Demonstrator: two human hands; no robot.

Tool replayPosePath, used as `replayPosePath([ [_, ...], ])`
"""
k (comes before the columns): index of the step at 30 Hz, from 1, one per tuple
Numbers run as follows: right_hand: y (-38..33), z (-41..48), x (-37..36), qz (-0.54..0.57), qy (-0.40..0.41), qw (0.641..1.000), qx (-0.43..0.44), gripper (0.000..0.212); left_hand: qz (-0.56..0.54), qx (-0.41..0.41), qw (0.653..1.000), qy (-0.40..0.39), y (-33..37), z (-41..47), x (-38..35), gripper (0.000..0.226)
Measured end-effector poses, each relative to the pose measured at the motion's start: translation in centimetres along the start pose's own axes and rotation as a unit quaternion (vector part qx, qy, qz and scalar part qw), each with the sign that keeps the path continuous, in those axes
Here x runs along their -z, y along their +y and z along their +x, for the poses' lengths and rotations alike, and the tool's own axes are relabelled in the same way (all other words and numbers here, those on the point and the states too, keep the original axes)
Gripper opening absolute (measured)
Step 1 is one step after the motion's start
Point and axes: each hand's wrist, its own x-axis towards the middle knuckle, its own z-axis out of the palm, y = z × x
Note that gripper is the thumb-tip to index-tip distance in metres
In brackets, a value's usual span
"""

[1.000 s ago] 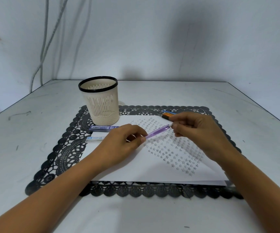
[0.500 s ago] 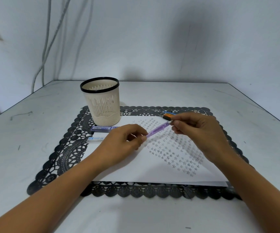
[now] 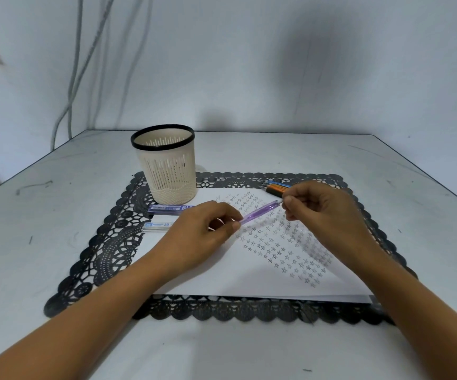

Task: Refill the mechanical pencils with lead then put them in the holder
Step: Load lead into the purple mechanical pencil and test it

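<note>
A purple mechanical pencil (image 3: 259, 213) is held slanted above the paper. My left hand (image 3: 202, 234) grips its lower end, and my right hand (image 3: 320, 209) pinches its upper end at the cap. The cream holder (image 3: 167, 165) with a black rim stands upright at the mat's back left, with nothing showing above its rim. Two lead cases (image 3: 167, 208) lie side by side in front of the holder. More pencils, orange and blue (image 3: 275, 186), lie on the mat behind my right hand, partly hidden by it.
A white sheet covered with small pencilled stars (image 3: 276, 259) lies on a black lace mat (image 3: 106, 250) on the grey table (image 3: 57, 187). Cables (image 3: 71, 86) hang down the wall at the back left.
My right hand has slid a little further up and right along the purple pencil to its cap end. My left hand has held its grip and stayed put.
</note>
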Motion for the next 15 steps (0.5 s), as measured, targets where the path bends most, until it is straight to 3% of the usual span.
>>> replayPosePath([
  [15, 0.16, 0.16, 0.17, -0.007, 0.009, 1.000, -0.018, 0.013, 0.008, -0.020, 1.000, 0.013, 0.03, 0.00, -0.06, 0.009],
])
